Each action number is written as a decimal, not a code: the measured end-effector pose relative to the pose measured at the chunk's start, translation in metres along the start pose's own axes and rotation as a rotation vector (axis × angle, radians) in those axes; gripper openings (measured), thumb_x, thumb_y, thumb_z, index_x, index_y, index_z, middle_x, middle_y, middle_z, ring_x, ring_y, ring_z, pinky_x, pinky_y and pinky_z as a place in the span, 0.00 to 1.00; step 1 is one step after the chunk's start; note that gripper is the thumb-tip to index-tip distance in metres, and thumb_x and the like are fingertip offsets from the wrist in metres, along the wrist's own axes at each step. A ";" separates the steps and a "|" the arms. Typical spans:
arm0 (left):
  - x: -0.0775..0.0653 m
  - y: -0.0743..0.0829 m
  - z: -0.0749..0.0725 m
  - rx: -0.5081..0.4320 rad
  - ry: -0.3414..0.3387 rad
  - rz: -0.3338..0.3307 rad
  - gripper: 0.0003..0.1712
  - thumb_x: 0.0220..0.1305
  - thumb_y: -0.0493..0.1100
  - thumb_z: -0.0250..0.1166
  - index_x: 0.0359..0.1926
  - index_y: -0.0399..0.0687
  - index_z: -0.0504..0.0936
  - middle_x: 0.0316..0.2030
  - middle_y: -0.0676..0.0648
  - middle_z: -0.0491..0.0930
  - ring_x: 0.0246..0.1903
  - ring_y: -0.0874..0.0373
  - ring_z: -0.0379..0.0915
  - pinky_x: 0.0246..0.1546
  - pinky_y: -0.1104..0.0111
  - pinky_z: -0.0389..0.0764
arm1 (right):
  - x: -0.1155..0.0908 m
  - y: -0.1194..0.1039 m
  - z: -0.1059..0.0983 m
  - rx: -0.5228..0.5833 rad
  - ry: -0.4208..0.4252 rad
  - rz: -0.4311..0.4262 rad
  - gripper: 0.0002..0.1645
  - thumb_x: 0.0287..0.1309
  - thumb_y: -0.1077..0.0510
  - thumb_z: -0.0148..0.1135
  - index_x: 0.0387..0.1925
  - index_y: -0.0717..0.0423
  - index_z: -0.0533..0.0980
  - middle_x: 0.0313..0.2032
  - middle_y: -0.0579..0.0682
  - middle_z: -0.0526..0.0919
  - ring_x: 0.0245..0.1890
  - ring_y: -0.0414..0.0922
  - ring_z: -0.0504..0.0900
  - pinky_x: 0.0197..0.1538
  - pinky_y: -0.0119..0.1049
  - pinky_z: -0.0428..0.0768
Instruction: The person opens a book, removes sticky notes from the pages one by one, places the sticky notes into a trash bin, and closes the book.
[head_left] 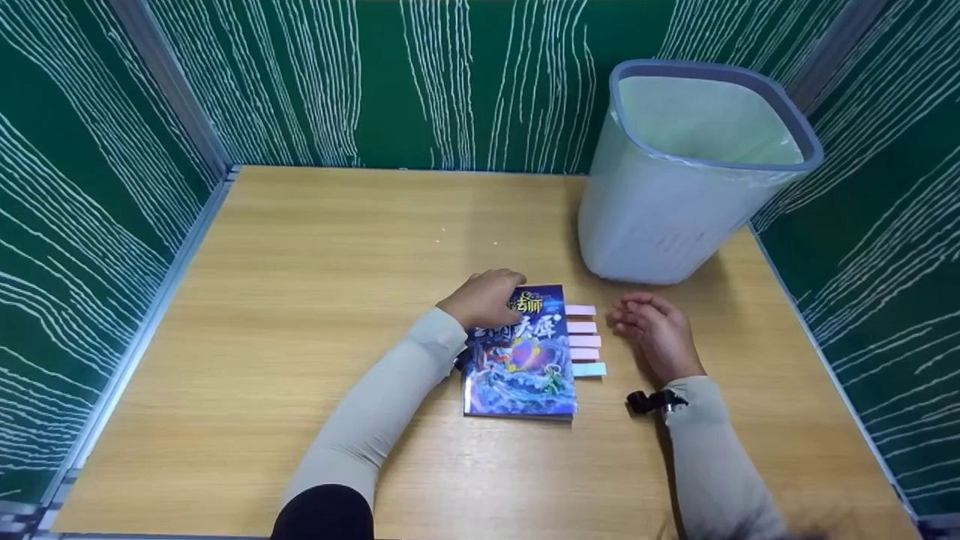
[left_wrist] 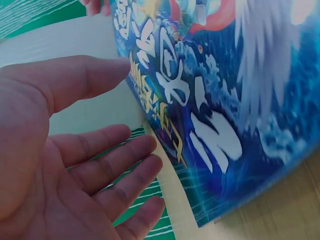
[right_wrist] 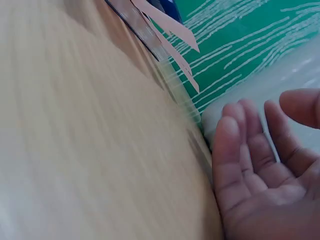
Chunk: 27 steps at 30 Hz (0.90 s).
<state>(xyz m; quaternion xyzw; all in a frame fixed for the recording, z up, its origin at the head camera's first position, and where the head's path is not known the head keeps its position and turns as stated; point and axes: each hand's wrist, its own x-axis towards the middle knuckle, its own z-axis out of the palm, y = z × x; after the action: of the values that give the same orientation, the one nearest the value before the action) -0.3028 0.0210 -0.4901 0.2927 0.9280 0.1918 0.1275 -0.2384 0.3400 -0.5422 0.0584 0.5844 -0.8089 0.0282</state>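
A blue illustrated book (head_left: 517, 367) lies face up on the wooden table, its title in yellow and white characters. Several pink sticky tabs (head_left: 583, 341) and one light-blue tab (head_left: 589, 370) stick out from its right edge. My left hand (head_left: 487, 296) is at the book's upper left corner. In the left wrist view its thumb and fingers are spread apart beside the cover (left_wrist: 215, 135). To the right of the tabs, my right hand (head_left: 660, 334) has loosely bent fingers and holds nothing. Pink tabs (right_wrist: 175, 30) also show in the right wrist view, away from the fingers.
A white bin (head_left: 660, 210) with a grey rim and a pale green liner stands at the back right. A few tiny white specks (head_left: 495, 243) lie on the table (head_left: 300, 262) behind the book. Green panels with white lines (head_left: 390, 82) enclose the back and sides.
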 end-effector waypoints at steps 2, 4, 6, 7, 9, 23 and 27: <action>0.003 0.001 -0.001 0.010 -0.019 0.005 0.41 0.65 0.52 0.68 0.76 0.45 0.67 0.73 0.45 0.71 0.74 0.48 0.65 0.76 0.50 0.63 | 0.001 0.001 -0.001 0.019 -0.013 -0.019 0.12 0.73 0.62 0.59 0.51 0.66 0.74 0.50 0.64 0.86 0.48 0.53 0.87 0.53 0.42 0.87; 0.006 0.001 -0.001 0.022 -0.029 0.013 0.41 0.65 0.51 0.68 0.76 0.44 0.67 0.73 0.45 0.70 0.73 0.47 0.65 0.76 0.50 0.64 | 0.003 0.002 -0.001 0.036 -0.020 -0.032 0.11 0.73 0.63 0.59 0.50 0.67 0.74 0.49 0.64 0.85 0.48 0.53 0.87 0.53 0.41 0.86; 0.009 0.001 -0.002 0.040 -0.031 0.022 0.41 0.65 0.50 0.68 0.75 0.43 0.67 0.72 0.44 0.72 0.72 0.46 0.67 0.74 0.50 0.66 | 0.004 0.002 -0.001 0.048 -0.031 -0.038 0.11 0.72 0.64 0.60 0.50 0.68 0.74 0.49 0.63 0.85 0.48 0.53 0.86 0.53 0.41 0.86; 0.010 0.001 -0.002 0.047 -0.033 0.028 0.41 0.65 0.50 0.68 0.75 0.43 0.67 0.72 0.44 0.72 0.71 0.46 0.68 0.74 0.50 0.67 | 0.005 0.002 -0.001 0.052 -0.037 -0.039 0.12 0.72 0.64 0.60 0.51 0.69 0.74 0.48 0.63 0.85 0.47 0.53 0.86 0.53 0.40 0.86; 0.012 0.002 -0.002 0.059 -0.038 0.036 0.40 0.65 0.50 0.68 0.75 0.42 0.68 0.71 0.44 0.73 0.70 0.46 0.69 0.73 0.49 0.68 | 0.005 0.002 -0.001 0.061 -0.042 -0.039 0.12 0.72 0.64 0.60 0.51 0.70 0.74 0.47 0.63 0.85 0.47 0.52 0.85 0.52 0.40 0.86; 0.017 0.010 0.006 0.152 0.023 0.059 0.39 0.58 0.51 0.73 0.70 0.47 0.74 0.64 0.46 0.79 0.62 0.47 0.76 0.63 0.46 0.73 | 0.000 0.008 -0.004 0.037 -0.044 -0.058 0.15 0.72 0.65 0.59 0.52 0.75 0.72 0.45 0.63 0.85 0.44 0.51 0.85 0.49 0.39 0.86; 0.017 0.011 0.010 0.162 0.037 0.070 0.38 0.58 0.51 0.72 0.69 0.49 0.75 0.63 0.47 0.80 0.61 0.47 0.77 0.61 0.46 0.74 | -0.002 0.009 -0.004 0.053 -0.040 -0.055 0.10 0.71 0.67 0.59 0.48 0.71 0.75 0.41 0.59 0.86 0.41 0.50 0.86 0.47 0.38 0.86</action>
<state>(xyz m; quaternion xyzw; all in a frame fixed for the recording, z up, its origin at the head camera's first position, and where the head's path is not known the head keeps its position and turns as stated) -0.3078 0.0422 -0.4962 0.3305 0.9319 0.1261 0.0796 -0.2348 0.3409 -0.5514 0.0267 0.5635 -0.8255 0.0159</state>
